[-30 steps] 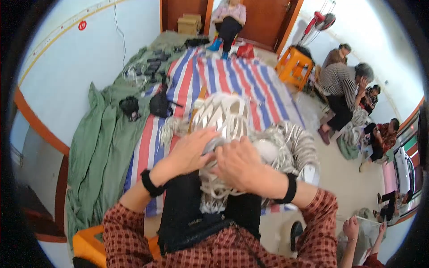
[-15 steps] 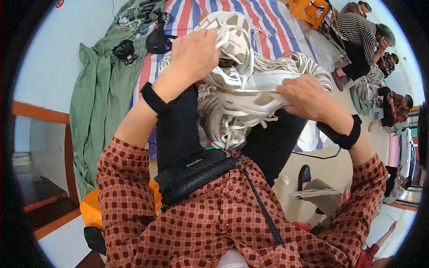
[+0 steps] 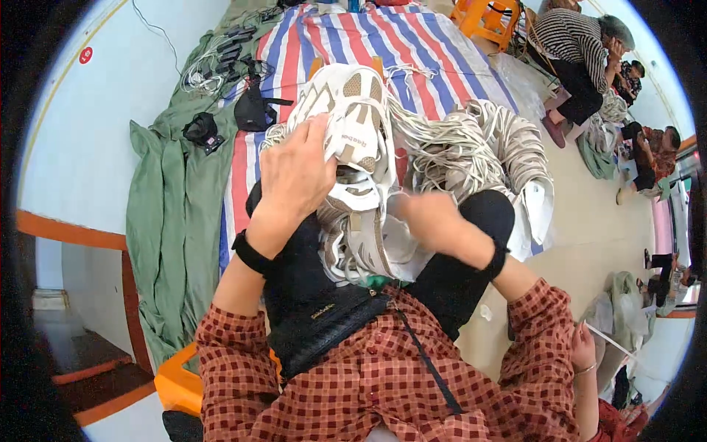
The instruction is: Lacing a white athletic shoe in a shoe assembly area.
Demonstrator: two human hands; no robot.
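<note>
Left hand [image 3: 294,166] clasping, fingers bent over the left side of a white-and-beige shoe upper with brown mesh patches [image 3: 359,136], and that's a firm-looking grasp! Over on the other flank, my right hand [image 3: 445,225] is all blur, fingers curled; whether it pinches anything, I can't tell.

And this is the relation that counts: the upper stands straight ahead of me, above my black-trousered thighs [image 3: 460,276], its long axis running away from my belly towards the far edge of the red, white and blue striped sheet [image 3: 427,55]. Left hand is nearer, right on it; right hand sits just beyond its lower right side, closer to my body.

Below, more white-and-beige uppers [image 3: 361,243] crowd between my thighs. Out towards the sheet's right edge, a tangle of pale laces [image 3: 434,140] lies beside a curved stack of pale uppers [image 3: 519,140]. Off the left edge, crumpled green cloth [image 3: 169,243].
</note>
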